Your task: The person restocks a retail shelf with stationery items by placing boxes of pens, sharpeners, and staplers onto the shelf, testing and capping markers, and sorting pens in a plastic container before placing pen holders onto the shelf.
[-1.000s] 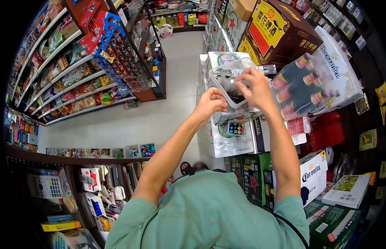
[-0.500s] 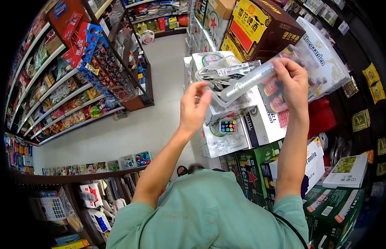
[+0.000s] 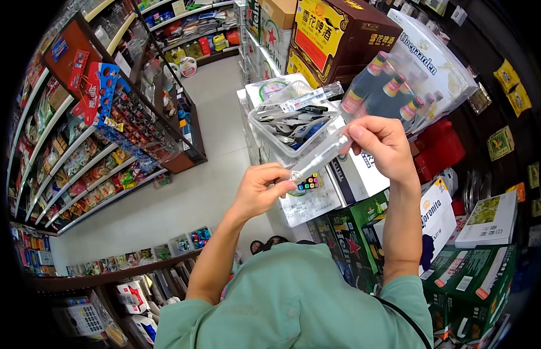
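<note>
A long clear plastic sleeve with a slim white, pen-like item inside (image 3: 320, 157) is stretched between my two hands. My left hand (image 3: 260, 189) pinches its lower left end between thumb and fingers. The upper right end is gripped by my right hand (image 3: 382, 144). Just beyond the sleeve sits a clear plastic tub (image 3: 271, 141) packed with pens and other packaged items. Another clear packet with a white label (image 3: 310, 98) lies across the top of the tub. A box of colourful-capped markers (image 3: 310, 182) is partly hidden below the sleeve.
Stacked beer cartons surround the tub, with a brown carton (image 3: 340, 41) behind it. Dark bottles in clear wrap (image 3: 381, 87) stand to the right. Snack shelves (image 3: 73, 145) line the left, beyond the floor aisle (image 3: 218, 110). A counter (image 3: 107, 279) is at lower left.
My right hand has come down and nearer with the sleeve. My left hand, loosely curled beside the tub before, has moved down and now pinches the sleeve's lower end. The view has shifted slightly.
</note>
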Demonstrator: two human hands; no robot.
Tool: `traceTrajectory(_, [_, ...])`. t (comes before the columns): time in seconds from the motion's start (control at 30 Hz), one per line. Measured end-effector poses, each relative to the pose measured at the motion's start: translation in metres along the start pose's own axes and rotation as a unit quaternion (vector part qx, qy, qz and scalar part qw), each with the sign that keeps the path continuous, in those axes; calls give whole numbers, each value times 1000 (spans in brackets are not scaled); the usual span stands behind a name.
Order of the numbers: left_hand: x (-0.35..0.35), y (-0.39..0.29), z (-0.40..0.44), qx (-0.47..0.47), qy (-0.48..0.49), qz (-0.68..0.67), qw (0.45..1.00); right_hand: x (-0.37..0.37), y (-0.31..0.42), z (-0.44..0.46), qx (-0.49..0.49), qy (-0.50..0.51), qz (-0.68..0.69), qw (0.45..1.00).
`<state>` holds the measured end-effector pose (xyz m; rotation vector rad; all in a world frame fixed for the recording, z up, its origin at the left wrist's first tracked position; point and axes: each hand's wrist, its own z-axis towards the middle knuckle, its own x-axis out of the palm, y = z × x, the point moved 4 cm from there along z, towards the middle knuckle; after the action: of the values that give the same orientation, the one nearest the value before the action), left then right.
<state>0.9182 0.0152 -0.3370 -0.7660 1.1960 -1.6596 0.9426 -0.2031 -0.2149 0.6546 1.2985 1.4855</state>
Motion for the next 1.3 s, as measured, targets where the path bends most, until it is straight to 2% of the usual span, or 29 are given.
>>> traceTrajectory(0.13, [-7,0,-8,-8,-5,14,1000,7,5,-3,10,-48,9,999])
traceTrajectory(0.23, [-11,0,-13,-17,-11,35,999,11,14,-6,-81,-22,-181,980])
traceTrajectory(0.33, [-15,3,-18,6,-21,61,998,16,19,-9,-80,-7,-248,965])
traceTrajectory(0.4, [-16,0,-21,50,-23,144,988,21,14,-9,-88,-13,-261,961])
traceTrajectory(0.47, [-15,-3,-22,59,-28,150,987,23,5,-11,-24,-29,-189,981])
traceTrajectory(0.57, [-14,-6,-28,62,-35,162,984,20,-4,-13,-23,26,-206,978])
traceTrajectory(0.73, [-17,2,-43,47,-26,177,983,11,-17,-22,-9,17,-197,980])
traceTrajectory(0.8, [-21,10,-50,-15,-24,162,986,-1,-22,-23,-14,-41,-142,989])
traceTrajectory(0.83, [-21,10,-53,-17,-22,160,987,-4,-22,-29,68,-62,-49,995])
traceTrajectory(0.87, [-22,10,-55,-38,-27,140,989,-9,-24,-32,87,-75,-19,993])
traceTrajectory(0.97, [-23,12,-61,-66,-24,108,992,-29,-36,-36,56,-181,24,982])
traceTrajectory(1.0, [-23,13,-62,-73,-19,99,992,-31,-40,-38,58,-182,22,981])
traceTrajectory(1.07, [-21,12,-64,-84,-15,90,992,-37,-47,-43,55,-245,75,965])
traceTrajectory(1.23, [-20,16,-68,-133,5,54,990,-42,-54,-52,29,-280,126,951])
traceTrajectory(1.3, [-15,13,-69,-161,45,11,986,-43,-54,-55,29,-299,94,949])
